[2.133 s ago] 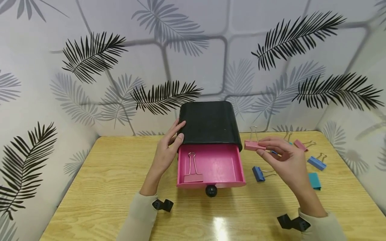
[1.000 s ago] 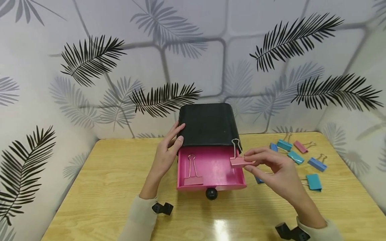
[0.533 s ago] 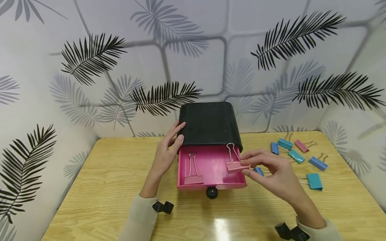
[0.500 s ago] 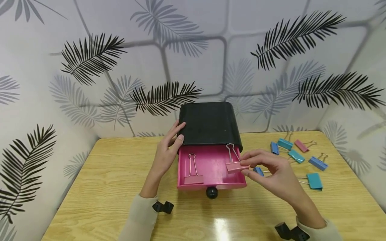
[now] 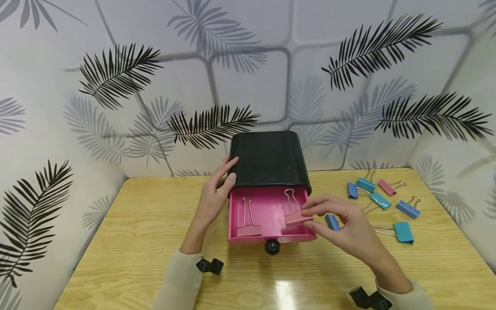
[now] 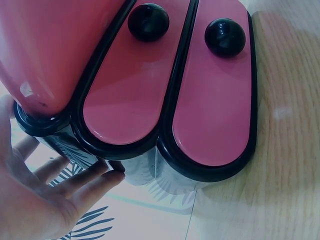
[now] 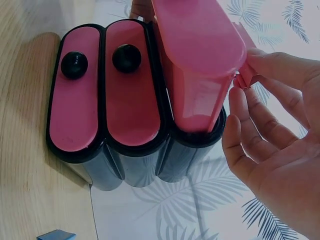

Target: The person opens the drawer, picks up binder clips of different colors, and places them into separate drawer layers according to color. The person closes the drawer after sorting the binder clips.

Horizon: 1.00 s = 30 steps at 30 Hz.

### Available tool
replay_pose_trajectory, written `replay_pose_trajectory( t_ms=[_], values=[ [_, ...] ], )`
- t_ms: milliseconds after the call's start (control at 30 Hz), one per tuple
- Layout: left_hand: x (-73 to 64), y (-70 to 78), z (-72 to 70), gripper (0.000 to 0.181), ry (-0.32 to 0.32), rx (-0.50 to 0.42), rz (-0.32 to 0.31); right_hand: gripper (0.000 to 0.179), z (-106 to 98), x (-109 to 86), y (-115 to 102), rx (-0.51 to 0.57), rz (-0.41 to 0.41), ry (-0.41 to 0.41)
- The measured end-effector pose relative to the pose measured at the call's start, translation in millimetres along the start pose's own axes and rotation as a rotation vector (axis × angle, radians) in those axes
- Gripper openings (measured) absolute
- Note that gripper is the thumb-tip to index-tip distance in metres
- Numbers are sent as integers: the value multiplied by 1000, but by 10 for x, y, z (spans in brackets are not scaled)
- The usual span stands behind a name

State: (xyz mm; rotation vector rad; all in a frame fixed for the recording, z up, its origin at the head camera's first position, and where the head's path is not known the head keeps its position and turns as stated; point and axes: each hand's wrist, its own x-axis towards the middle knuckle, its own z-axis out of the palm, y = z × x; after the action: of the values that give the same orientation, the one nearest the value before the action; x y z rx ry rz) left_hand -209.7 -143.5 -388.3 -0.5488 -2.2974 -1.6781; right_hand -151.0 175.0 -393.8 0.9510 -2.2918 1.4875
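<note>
A black cabinet (image 5: 269,157) stands on the table with its pink top drawer (image 5: 269,209) pulled out. My left hand (image 5: 210,197) rests along its left side, thumb near the front top corner and the other fingers extended along the wall. With thumb and fingertips, my right hand (image 5: 345,224) pinches one end of a pink binder clip (image 5: 295,218) inside the drawer's right part, wire handles pointing up and back. Another pink binder clip (image 5: 249,230) lies at the drawer's front left. The right wrist view shows the held clip mostly hidden behind the drawer front.
Beneath the top drawer are two shut drawers (image 6: 215,105) with black knobs. To the right on the wooden table (image 5: 155,241) lie several binder clips: blue (image 5: 407,209), teal (image 5: 404,232) and pink (image 5: 386,187). A leaf-patterned wall (image 5: 248,86) rises behind.
My right hand has carried the pink binder clip leftward from beside the cabinet, over the drawer's right edge and down into the drawer. The left hand has stayed on the cabinet's side.
</note>
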Motion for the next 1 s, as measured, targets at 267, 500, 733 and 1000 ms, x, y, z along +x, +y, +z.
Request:
replay_pose_trajectory(
  t_ms=[267, 500, 733, 1000],
  values=[
    [10, 8, -2, 46, 4, 3, 11, 33, 106, 29, -11, -76, -54, 12],
    [7, 4, -9, 46, 6, 10, 8, 30, 201, 79, -35, -119, -85, 5],
    [16, -4, 1, 46, 5, -4, 0, 27, 268, 121, -63, -142, -80, 1],
    [9, -16, 5, 46, 9, 3, -7, 26, 308, 177, -72, -156, -97, -30]
  ],
)
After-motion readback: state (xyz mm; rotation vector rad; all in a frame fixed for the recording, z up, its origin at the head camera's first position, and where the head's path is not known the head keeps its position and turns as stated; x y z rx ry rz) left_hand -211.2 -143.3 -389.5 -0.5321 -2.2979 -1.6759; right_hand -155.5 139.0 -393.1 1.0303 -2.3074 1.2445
